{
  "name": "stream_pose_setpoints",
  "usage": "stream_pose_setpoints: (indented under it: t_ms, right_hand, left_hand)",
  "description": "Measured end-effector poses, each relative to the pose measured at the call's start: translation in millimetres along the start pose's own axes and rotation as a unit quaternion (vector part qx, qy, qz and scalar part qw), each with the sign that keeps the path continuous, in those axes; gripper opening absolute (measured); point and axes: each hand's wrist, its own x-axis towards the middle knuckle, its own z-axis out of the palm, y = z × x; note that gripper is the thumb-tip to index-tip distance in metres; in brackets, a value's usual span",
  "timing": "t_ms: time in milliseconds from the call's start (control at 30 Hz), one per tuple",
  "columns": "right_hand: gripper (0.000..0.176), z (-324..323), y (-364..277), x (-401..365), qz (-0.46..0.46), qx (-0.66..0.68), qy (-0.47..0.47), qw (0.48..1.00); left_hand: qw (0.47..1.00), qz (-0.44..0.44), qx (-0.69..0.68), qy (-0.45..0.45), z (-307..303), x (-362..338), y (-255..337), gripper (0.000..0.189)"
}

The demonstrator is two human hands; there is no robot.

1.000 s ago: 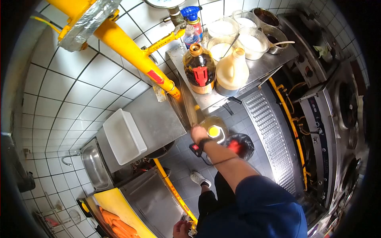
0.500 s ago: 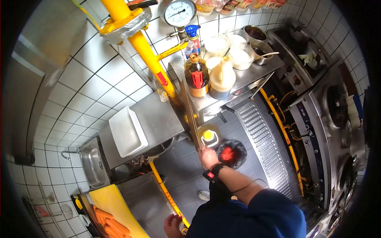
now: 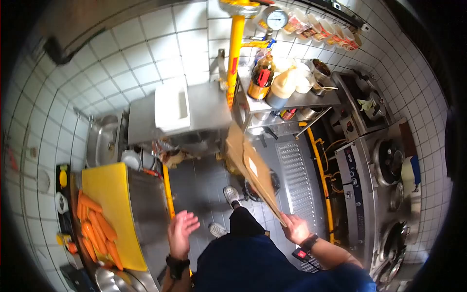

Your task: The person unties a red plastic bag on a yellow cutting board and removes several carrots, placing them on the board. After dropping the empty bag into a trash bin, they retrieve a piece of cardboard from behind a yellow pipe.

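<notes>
My right hand [image 3: 297, 229] grips the near end of a flat, folded brown cardboard sheet [image 3: 254, 168]. The cardboard slants away from me over the floor, its far end close to the steel counter [image 3: 209, 104]. My left hand [image 3: 181, 233] is raised with its fingers apart and holds nothing. It is nearest to the steel worktop beside the yellow cutting board [image 3: 109, 185]. Behind the cardboard, a black-lined bin [image 3: 275, 183] is partly hidden.
Several carrots [image 3: 99, 228] lie at the cutting board on the left. A white tray [image 3: 170, 109] stands on the counter, near the sink [image 3: 104, 141]. Sauce bottles [image 3: 282, 87] crowd a shelf ahead. The stove [image 3: 357, 187] lines the right side, beside a floor grate [image 3: 296, 170].
My right hand has pulled the cardboard back from beside the shelf, towards me and to the right. My left hand has come up into fuller view. The camera view has turned.
</notes>
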Motion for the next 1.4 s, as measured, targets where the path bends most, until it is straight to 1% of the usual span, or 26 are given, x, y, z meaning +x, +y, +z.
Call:
stream_pose_setpoints:
  t_ms: [33,100,167,200,267,300,333,400,433,500,533,567,600,633,700,733,767,833,933,967,1067,1167,1267,1300,1367,1400]
  right_hand:
    - [0.061,-2,-3,-20,-0.017,-0.001,-0.007,1.000]
    - [0.064,-13,-7,-44,-0.023,-0.023,-0.042,0.999]
    - [0.062,-12,1,-58,-0.033,-0.049,-0.077,0.995]
    - [0.062,-12,-1,-60,-0.040,-0.047,-0.086,0.994]
    - [0.060,-16,-3,-56,-0.079,-0.069,-0.131,0.986]
    - [0.060,-19,-4,-53,-0.085,-0.067,-0.139,0.984]
    - [0.059,-21,-6,-49,-0.129,-0.062,-0.143,0.979]
    - [0.059,-14,-3,-39,-0.201,-0.039,-0.134,0.970]
    - [0.059,-7,3,-33,-0.211,-0.038,-0.140,0.967]
    - [0.060,9,18,-16,-0.207,-0.021,-0.192,0.959]
    - [0.062,29,35,-7,-0.208,0.003,-0.153,0.966]
    - [0.075,46,50,3,-0.142,0.023,-0.197,0.970]
    - [0.084,51,51,15,-0.074,0.043,-0.185,0.979]
    - [0.094,57,52,28,-0.005,0.063,-0.173,0.983]
    - [0.107,64,62,54,0.053,0.026,-0.222,0.973]
    - [0.103,62,65,63,0.059,0.033,-0.221,0.973]
    - [0.098,61,72,69,0.043,0.050,-0.209,0.976]
    - [0.091,63,89,72,0.036,0.056,-0.194,0.979]
    - [0.086,49,116,74,0.065,0.063,-0.213,0.973]
    - [0.086,49,130,73,0.065,0.061,-0.214,0.973]
    - [0.082,44,172,61,0.111,0.028,-0.237,0.965]
    - [0.076,37,210,48,0.144,0.050,-0.209,0.966]
    - [0.074,33,243,39,0.164,0.037,-0.202,0.965]
    - [0.074,32,253,36,0.177,0.044,-0.204,0.962]
    - [0.076,34,267,35,0.207,0.036,-0.216,0.953]
    - [0.076,35,271,32,0.208,0.037,-0.216,0.953]
  left_hand:
    - [1.000,-0.008,-0.002,-0.025,2,-2,5,0.049]
    - [0.993,-0.089,-0.050,-0.065,-4,0,2,0.079]
    - [0.974,-0.173,-0.112,-0.098,-6,1,4,0.092]
    - [0.974,-0.175,-0.117,-0.088,-9,3,3,0.092]
    - [0.947,-0.272,-0.146,-0.086,-13,3,0,0.090]
    - [0.947,-0.273,-0.152,-0.077,-14,-4,-1,0.090]
    - [0.963,-0.211,-0.131,-0.100,-14,-12,-2,0.083]
    - [0.928,-0.263,-0.254,-0.073,-33,2,-34,0.055]
    - [0.979,-0.146,-0.088,-0.114,-48,-7,-47,0.042]
    - [0.976,-0.135,-0.094,-0.146,-81,-17,-74,0.038]
    - [0.977,-0.130,-0.096,-0.137,-83,-21,-79,0.038]
    - [0.973,-0.174,-0.129,-0.076,-66,-30,-64,0.038]
    - [0.963,-0.217,-0.162,-0.014,-51,-35,-58,0.039]
    - [0.963,-0.213,-0.165,-0.005,-42,-37,-62,0.039]
    - [0.979,-0.128,-0.155,0.043,-26,-37,-74,0.040]
    - [0.983,-0.084,-0.135,0.091,-19,-33,-87,0.040]
    - [0.983,-0.086,-0.133,0.095,-12,-33,-88,0.040]
    - [0.983,-0.090,-0.049,0.154,2,-28,-92,0.040]
    - [0.976,-0.102,-0.032,0.189,10,-24,-100,0.040]
    - [0.976,-0.103,-0.034,0.188,9,-21,-107,0.040]
    - [0.956,-0.117,-0.047,0.264,9,-21,-124,0.032]
    - [0.952,-0.150,-0.004,0.269,-25,-15,-168,0.028]
    - [0.933,-0.088,-0.083,0.340,11,-18,-155,0.023]
    - [0.933,-0.085,-0.084,0.340,15,-16,-157,0.023]
    - [0.892,-0.017,-0.185,0.413,20,-12,-168,0.024]
    - [0.892,-0.017,-0.183,0.412,20,-12,-171,0.024]
